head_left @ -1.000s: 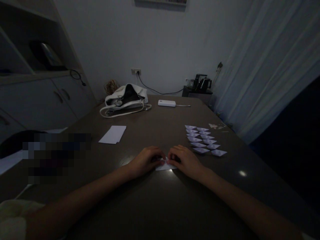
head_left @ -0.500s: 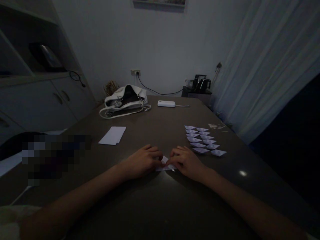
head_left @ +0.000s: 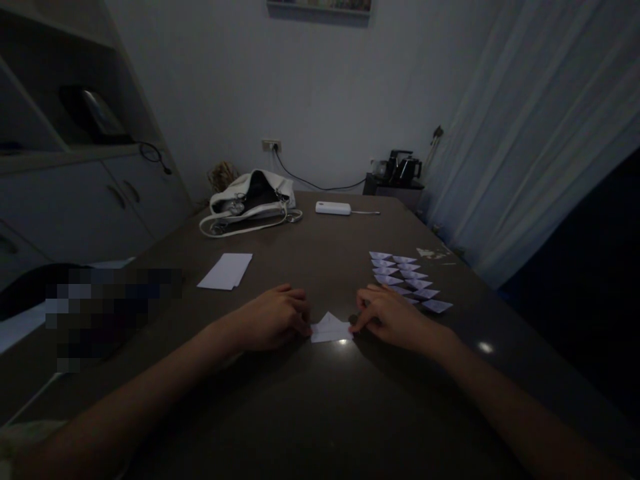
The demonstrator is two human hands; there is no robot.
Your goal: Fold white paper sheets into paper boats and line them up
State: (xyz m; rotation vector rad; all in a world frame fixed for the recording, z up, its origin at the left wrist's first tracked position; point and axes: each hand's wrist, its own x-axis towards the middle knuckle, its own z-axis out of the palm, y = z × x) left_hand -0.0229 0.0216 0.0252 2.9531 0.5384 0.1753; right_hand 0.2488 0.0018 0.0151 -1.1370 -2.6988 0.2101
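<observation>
A small piece of folded white paper (head_left: 331, 329) lies on the table in front of me, with a pointed peak on top and a flat band along its lower edge. My left hand (head_left: 278, 317) is closed, its thumb and fingertips at the paper's left end. At the right end, my right hand (head_left: 391, 316) has its thumb and index finger pinched on the edge. Beyond that hand, several folded paper boats (head_left: 421, 293) stand in two rows, a few partly hidden by my fingers. To the left lies a stack of white paper sheets (head_left: 226, 271).
A white handbag (head_left: 255, 200) sits at the back left of the dark table (head_left: 310, 407). Behind the paper is a white power bank (head_left: 333, 208) with a short cable. A kettle (head_left: 407, 169) stands past the far right corner. Paper scraps (head_left: 434, 253) lie near the right edge.
Both hands have moved apart, from the middle of the folded paper out to its two ends. More of the paper shows, and my right hand now covers part of the nearest boats.
</observation>
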